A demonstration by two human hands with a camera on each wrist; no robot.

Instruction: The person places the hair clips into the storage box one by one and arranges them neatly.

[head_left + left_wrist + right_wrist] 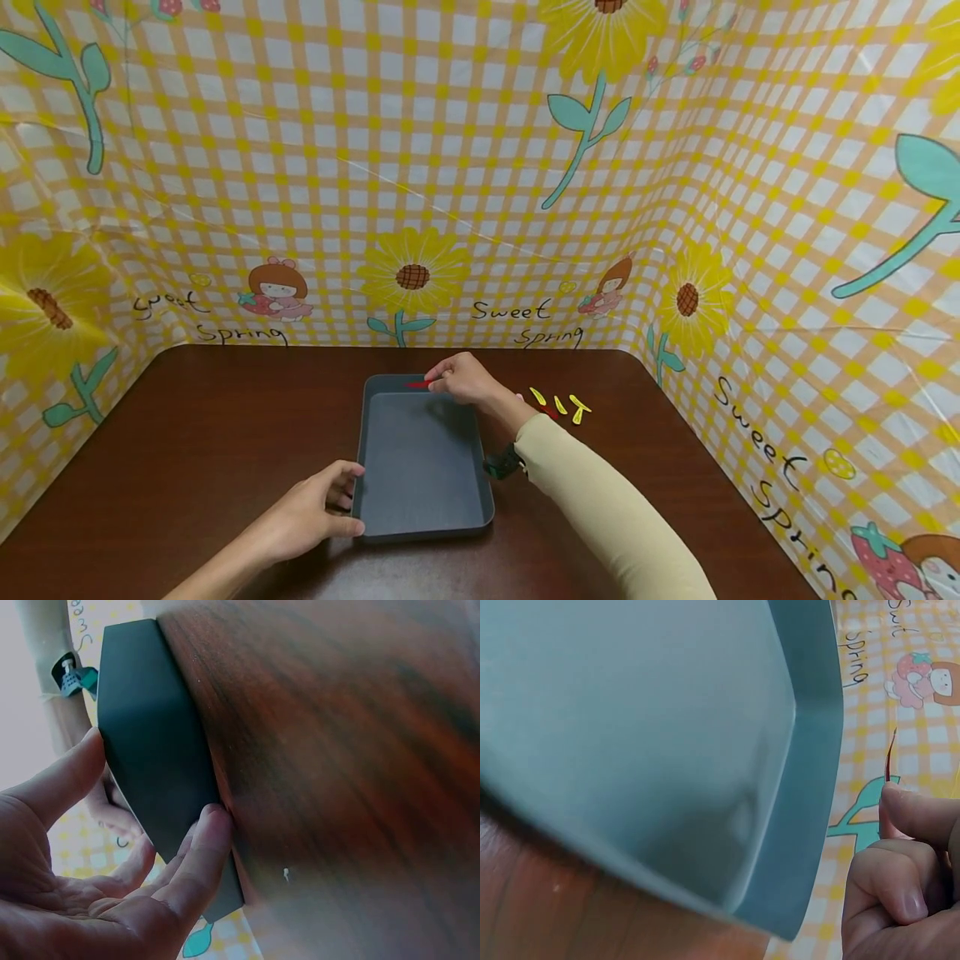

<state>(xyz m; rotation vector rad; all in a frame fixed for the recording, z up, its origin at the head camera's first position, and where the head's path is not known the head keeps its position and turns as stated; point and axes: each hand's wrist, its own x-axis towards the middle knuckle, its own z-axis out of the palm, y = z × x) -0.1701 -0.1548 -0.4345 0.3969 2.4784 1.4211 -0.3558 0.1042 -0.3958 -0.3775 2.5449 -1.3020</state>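
Note:
A dark grey rectangular baking tray (pixel 420 471) lies on the brown table. My left hand (pixel 315 510) holds its left wall near the front corner. In the left wrist view the thumb (pixel 75 769) touches the rim, and a finger (pixel 212 829) presses the outer wall (pixel 154 712). Over the tray's far edge, my right hand (pixel 463 380) pinches a thin red hair clip (pixel 417 384) between thumb and fingertip. The clip (pixel 889 759) appears edge-on in the right wrist view, its pointed tip sticking out. The tray's visible floor is bare.
Several yellow hair clips (pixel 560 405) lie on the table right of the tray, with a red one (pixel 550 412) among them. My right forearm (pixel 600 500) partly covers that side. A checked cloth with sunflowers (pixel 412 277) walls in the table's back and sides.

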